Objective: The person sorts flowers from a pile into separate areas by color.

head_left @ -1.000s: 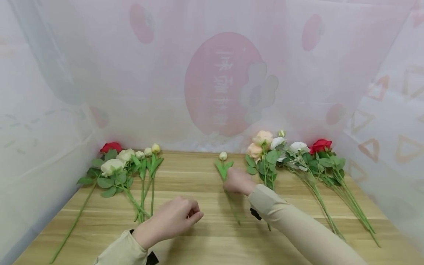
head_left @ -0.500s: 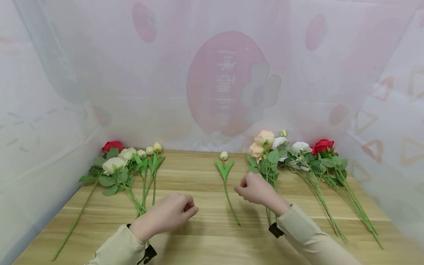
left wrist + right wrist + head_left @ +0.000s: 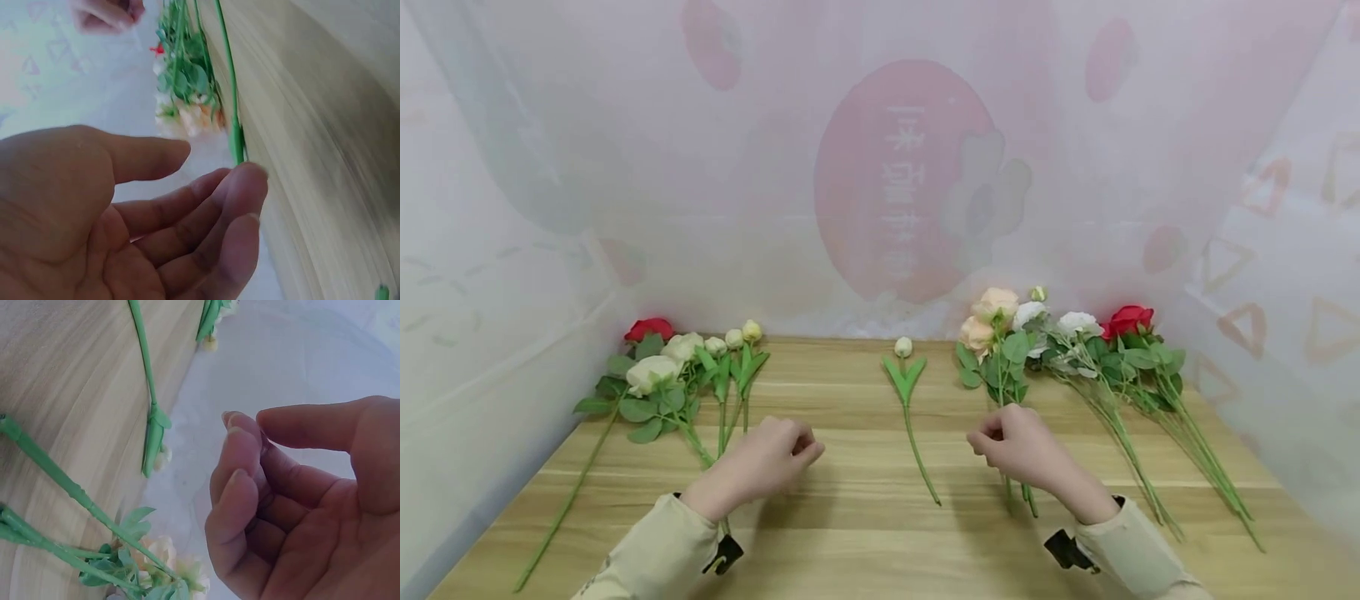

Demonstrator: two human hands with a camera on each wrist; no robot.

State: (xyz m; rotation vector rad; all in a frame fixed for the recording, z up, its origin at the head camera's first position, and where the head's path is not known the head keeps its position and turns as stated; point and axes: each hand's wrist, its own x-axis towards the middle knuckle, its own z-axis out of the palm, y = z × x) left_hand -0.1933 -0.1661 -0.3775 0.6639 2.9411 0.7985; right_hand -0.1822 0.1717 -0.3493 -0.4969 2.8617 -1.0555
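Head view: tulip (image 3: 906, 395) between flower bunches (image 3: 658, 377)

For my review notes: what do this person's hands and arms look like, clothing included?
The left hand and right hand are bare, with no gloves or rings in sight. The left sleeve and right sleeve are long and beige. A left black fitting and right black fitting show by the cuffs.

White tulip (image 3: 906, 398) — head (image 3: 903, 347) closed | two green leaves (image 3: 895, 381) in a V | stem (image 3: 916, 450) slightly curved | lies on wooden table (image 3: 857, 542)
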